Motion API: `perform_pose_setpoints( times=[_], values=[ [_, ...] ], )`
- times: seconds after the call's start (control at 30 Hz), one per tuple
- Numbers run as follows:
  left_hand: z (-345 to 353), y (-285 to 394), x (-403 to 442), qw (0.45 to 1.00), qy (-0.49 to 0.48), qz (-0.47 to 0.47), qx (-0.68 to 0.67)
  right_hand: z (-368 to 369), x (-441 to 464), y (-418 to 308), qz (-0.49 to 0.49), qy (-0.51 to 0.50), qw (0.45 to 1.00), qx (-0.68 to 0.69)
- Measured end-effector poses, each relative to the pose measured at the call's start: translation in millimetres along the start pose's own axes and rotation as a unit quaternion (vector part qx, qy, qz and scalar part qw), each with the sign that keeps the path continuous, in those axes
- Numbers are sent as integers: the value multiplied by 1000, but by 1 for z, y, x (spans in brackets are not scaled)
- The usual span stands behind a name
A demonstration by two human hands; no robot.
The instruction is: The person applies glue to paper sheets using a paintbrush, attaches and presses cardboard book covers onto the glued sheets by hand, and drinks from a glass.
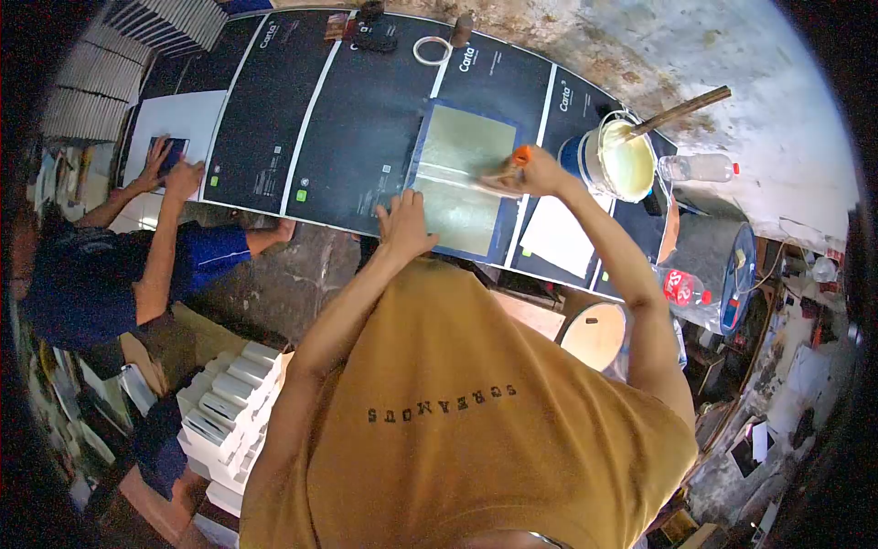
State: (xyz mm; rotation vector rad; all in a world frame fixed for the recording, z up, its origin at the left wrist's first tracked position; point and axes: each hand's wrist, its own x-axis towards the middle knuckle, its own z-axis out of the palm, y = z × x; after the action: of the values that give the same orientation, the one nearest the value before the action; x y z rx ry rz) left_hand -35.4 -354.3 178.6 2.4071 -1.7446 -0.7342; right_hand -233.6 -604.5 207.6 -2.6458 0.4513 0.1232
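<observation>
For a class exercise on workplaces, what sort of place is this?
Probably a workshop, perhaps for paper or board goods. The right hand holds an orange-handled brush over a blue-edged panel; a bucket holds pale, creamy stuff; white box-like pieces stand stacked nearby.

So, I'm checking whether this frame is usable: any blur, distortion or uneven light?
Head view: strong fisheye, the black tabletop bowed along its far edge, corners dark; head view: motion-like smear on the orange-handled tool in the right hand, while the left hand looks clearer; head view: bright wall at upper right, darker around the co-worker at left.
</observation>
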Motion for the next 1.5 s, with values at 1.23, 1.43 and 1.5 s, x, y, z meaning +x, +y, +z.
perform_pose_setpoints(
  times=[1.23, 1.43, 1.5],
  values=[
    [-6, 12, 2, 998, -45, -18, 31, -4, 37, -21, 9, 118, 992, 47],
    [1, 7, 5, 999, -25, -9, 48, 18, 39, -14, 38, 58, 996, 57],
    [-3, 8, 0, 1000, -24, -8, 17, -30, 7, -27, 81, -30, 995, -49]
  ],
)
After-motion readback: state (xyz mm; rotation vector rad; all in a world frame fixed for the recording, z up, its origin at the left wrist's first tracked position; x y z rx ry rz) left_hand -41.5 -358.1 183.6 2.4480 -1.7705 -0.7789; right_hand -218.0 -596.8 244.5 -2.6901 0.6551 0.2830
